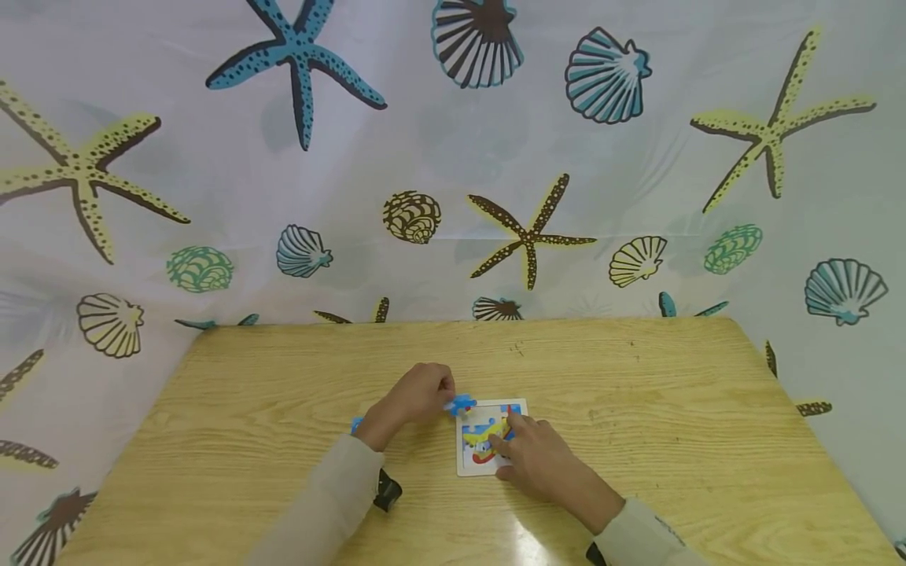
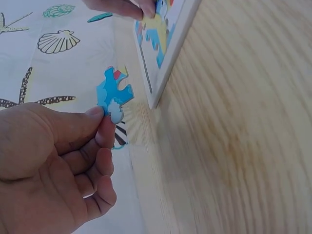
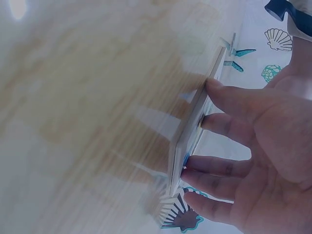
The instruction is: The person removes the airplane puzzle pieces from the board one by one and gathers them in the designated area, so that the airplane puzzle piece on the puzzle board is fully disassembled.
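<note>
Between thumb and forefinger, my left hand [image 1: 422, 391] pinches a blue jigsaw piece [image 2: 114, 92] with a pale patch and a bit of red and yellow. In the head view the piece is at the upper left corner of a white-rimmed puzzle board [image 1: 474, 473]. Several pieces in the board form part of a yellow, blue and red picture [image 1: 484, 442]; bare white shows near its top. My right hand [image 1: 541, 460] rests on the board's right side, fingers spread on the pieces. In the right wrist view its thumb [image 3: 219, 95] touches the board's edge.
Another blue piece [image 1: 356, 424] lies on the wooden table [image 1: 269, 393], partly hidden behind my left wrist. A white cloth [image 1: 354, 173] printed with shells and starfish hangs behind the table and along its sides.
</note>
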`<state>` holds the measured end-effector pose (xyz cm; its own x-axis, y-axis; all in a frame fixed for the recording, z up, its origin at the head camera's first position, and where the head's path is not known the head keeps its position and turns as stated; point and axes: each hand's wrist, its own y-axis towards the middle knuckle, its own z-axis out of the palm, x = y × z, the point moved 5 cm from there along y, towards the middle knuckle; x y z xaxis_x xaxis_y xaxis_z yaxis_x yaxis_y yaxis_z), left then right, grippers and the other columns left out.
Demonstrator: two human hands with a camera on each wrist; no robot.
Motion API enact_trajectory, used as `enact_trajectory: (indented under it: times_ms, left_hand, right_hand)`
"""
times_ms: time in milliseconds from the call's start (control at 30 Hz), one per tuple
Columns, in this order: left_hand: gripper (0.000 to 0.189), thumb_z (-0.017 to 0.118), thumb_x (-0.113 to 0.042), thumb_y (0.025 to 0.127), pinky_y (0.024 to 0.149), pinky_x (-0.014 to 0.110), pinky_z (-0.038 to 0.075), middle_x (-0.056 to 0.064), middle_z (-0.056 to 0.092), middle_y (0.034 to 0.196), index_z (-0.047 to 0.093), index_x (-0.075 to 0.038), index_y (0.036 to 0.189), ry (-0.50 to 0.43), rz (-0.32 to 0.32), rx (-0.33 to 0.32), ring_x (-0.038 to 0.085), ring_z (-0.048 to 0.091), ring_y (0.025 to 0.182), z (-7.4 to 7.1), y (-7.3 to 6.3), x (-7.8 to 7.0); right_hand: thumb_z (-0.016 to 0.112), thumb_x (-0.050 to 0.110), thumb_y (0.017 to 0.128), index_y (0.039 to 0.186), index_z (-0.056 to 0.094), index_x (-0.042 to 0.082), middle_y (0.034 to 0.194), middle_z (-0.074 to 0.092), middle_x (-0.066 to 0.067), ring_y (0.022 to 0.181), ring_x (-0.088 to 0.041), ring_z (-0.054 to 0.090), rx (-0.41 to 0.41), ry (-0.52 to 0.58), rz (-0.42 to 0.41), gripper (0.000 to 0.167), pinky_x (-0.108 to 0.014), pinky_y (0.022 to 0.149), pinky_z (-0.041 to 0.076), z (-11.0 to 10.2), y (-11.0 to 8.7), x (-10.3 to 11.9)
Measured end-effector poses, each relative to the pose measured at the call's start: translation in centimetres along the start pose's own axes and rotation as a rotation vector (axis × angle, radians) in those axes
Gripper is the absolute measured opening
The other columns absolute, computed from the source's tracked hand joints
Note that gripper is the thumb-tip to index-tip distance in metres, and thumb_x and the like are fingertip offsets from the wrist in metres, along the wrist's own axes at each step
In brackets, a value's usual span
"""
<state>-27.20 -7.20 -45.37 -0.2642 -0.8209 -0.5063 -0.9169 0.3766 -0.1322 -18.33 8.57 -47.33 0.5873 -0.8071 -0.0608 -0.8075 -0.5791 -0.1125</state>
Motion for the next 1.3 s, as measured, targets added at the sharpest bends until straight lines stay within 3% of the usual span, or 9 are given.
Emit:
enact_trajectory:
  times_ms: [333, 700, 1300]
  left_hand:
    - [0.012, 0.061, -0.008, 0.091, 0.064, 0.027, 0.041, 0.001, 0.057, 0.076, 0.062, -0.007, 0.079, 0.008, 0.026, -0.012, 0.014, 0.048, 0.069, -1.4, -1.1, 2.2]
    - [0.009, 0.06, -0.007, 0.092, 0.068, 0.031, 0.046, 0.003, 0.061, 0.082, 0.062, -0.006, 0.082, 0.008, 0.035, 0.023, 0.014, 0.051, 0.071, -2.4, -2.2, 5.2]
    - [0.012, 0.058, -0.005, 0.091, 0.062, 0.027, 0.042, 0.002, 0.059, 0.076, 0.062, -0.006, 0.079, 0.055, -0.01, 0.05, 0.013, 0.047, 0.066, -2.6, -3.1, 7.2]
  right_hand:
    - [0.06, 0.047, 0.089, 0.13, 0.058, 0.022, 0.136, 0.051, -0.016, 0.126, -0.03, 0.05, 0.01, -0.009, 0.005, 0.049, -0.046, 0.094, 0.047, 0.1, -0.1, 0.1]
    - [0.059, 0.047, 0.089, 0.132, 0.056, 0.021, 0.138, 0.049, -0.017, 0.127, -0.03, 0.048, 0.019, 0.0, 0.006, 0.05, -0.046, 0.096, 0.046, 0.1, 0.0, 0.2]
    - [0.058, 0.047, 0.09, 0.132, 0.057, 0.02, 0.137, 0.051, -0.018, 0.125, -0.032, 0.05, -0.002, -0.016, 0.002, 0.05, -0.044, 0.096, 0.046, 0.1, -0.1, 0.1]
